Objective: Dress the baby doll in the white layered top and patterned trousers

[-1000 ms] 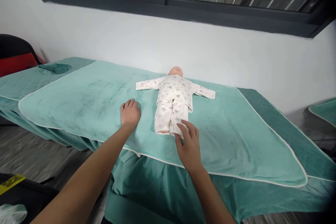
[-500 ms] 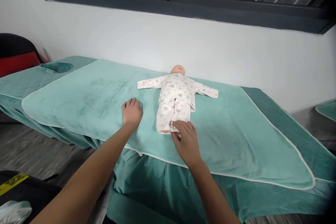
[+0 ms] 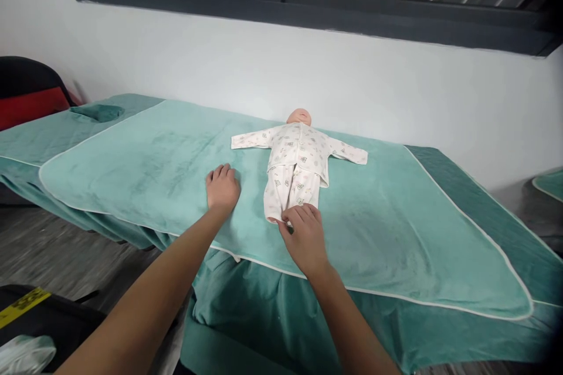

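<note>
A baby doll lies on its back with its head toward the wall, arms spread. It wears a white printed jacket and matching trousers. At the lower end of the trousers, my right hand pinches the cloth of a leg hem between thumb and fingers. The fingers partly cover the hem and the doll's feet. My left hand rests palm down on the light green blanket, left of the doll and apart from it. Its fingers are loosely bent and hold nothing.
The blanket covers a long bed with a darker green cover hanging at the front. A face hole is at the bed's left end. A black and red chair stands far left, and a black bag sits lower left.
My right hand has shifted slightly left along the trouser hem and its thumb and fingers have closed on the cloth. My left hand stays in place on the blanket.
</note>
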`<state>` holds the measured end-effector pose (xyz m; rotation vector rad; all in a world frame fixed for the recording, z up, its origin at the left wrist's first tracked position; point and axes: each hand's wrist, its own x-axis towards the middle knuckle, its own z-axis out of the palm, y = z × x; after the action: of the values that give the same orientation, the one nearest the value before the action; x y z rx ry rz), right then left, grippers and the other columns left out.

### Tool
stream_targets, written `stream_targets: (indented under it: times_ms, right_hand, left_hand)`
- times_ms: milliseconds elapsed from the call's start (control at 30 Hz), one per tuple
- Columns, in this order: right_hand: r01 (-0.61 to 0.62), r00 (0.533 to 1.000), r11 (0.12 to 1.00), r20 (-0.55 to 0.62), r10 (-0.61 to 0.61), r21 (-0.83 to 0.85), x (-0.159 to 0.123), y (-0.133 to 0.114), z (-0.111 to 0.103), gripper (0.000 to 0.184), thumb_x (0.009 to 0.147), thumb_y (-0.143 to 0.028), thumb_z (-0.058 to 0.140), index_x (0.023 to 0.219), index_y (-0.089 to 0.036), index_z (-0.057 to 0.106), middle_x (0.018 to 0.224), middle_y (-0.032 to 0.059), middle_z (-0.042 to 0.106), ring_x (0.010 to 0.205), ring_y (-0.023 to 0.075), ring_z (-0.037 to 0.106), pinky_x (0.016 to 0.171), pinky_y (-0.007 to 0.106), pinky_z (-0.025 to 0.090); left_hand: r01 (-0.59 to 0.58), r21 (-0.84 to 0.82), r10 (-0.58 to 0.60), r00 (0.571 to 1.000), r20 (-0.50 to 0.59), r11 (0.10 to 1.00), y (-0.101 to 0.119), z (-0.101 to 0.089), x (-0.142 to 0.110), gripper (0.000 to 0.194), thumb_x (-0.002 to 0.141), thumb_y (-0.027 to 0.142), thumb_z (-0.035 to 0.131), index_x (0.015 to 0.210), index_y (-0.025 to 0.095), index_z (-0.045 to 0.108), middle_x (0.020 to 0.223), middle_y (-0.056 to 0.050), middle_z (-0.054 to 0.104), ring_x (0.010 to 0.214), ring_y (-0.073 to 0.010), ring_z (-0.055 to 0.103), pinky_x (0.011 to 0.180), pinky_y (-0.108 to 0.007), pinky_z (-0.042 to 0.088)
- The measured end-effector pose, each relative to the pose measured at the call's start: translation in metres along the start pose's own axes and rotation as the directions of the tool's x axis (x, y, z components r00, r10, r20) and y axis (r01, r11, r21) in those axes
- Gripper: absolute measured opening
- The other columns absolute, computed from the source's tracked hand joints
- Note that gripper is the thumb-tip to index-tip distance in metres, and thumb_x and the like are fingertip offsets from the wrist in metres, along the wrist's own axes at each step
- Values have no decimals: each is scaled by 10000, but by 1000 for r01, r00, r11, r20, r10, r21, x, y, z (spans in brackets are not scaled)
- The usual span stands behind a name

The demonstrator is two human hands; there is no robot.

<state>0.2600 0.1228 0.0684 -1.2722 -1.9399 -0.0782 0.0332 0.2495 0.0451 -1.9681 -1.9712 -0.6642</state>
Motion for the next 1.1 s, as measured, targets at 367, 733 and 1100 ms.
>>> stream_targets:
  times_ms: [367, 733, 1100]
  right_hand:
    - [0, 1000, 1000, -27, 1, 28, -5, -13, 1, 220, 912, -160, 592, 1125, -214, 590, 1073, 64, 628, 1049, 212, 556, 973, 397, 379]
    - [16, 1000, 998, -25, -15, 53, 1, -9, 0, 152, 898, -57, 557, 912, -206, 586, 926, 7, 638, 911, 169, 553, 931, 367, 367]
    - [-12, 999, 1000, -44, 12, -5, -20, -19, 5, 231, 914, -66, 525, 1044, -226, 629, 1006, 35, 652, 1013, 194, 568, 1101, 483, 320]
  left_hand:
    - [-4, -1, 4, 1000, -11, 1000, -1, 2, 0, 390, 900, 149, 404, 1198, 148, 656, 1417, -116, 586, 1338, -289, 479, 1088, -486, 334]
    - [-3, -13, 3, 1000, -11, 1000, -1, 1, 0, 393, 898, 147, 399, 1192, 145, 659, 1416, -117, 586, 1341, -291, 477, 1093, -490, 329]
    - [1, -14, -1, 1000, 0, 1000, -2, 1, 0, 400, 902, 149, 391, 1201, 153, 657, 1412, -118, 590, 1342, -292, 473, 1096, -494, 324]
